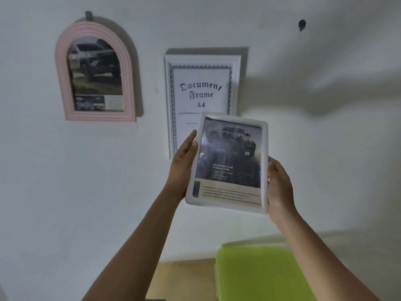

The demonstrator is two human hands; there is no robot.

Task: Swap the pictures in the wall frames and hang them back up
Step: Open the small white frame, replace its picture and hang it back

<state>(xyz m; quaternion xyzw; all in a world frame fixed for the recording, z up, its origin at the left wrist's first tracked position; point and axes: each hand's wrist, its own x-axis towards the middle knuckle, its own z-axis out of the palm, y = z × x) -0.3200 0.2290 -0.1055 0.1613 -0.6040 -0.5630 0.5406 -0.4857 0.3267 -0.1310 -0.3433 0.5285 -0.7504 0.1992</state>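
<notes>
white frame (263, 148): held up in front of me, dead centre, tilted a bit clockwise, clear of the wall; car picture (230, 157) faces me
left hand (184, 161): clamped on the frame's 9 o'clock edge, thumb along the front, fingers hidden behind
right hand (280, 185): curled round the 3 o'clock edge low down, firm hold
green lid (260, 272): 5 o'clock, below the frame
document frame (201, 90): on the wall at 12, lower corner hidden behind my frame
pink arched frame (95, 72): 10 o'clock, hanging on a grey hook (88, 15)
dark wall peg (302, 24): 1 o'clock, bare, my likely target
risk 1: the hanger is on the back, so I'd hook blind; a miss drops the frame
risk 2: the print looks creased at 11 o'clock and could shift
risk 3: swinging up could clip the document frame
</notes>
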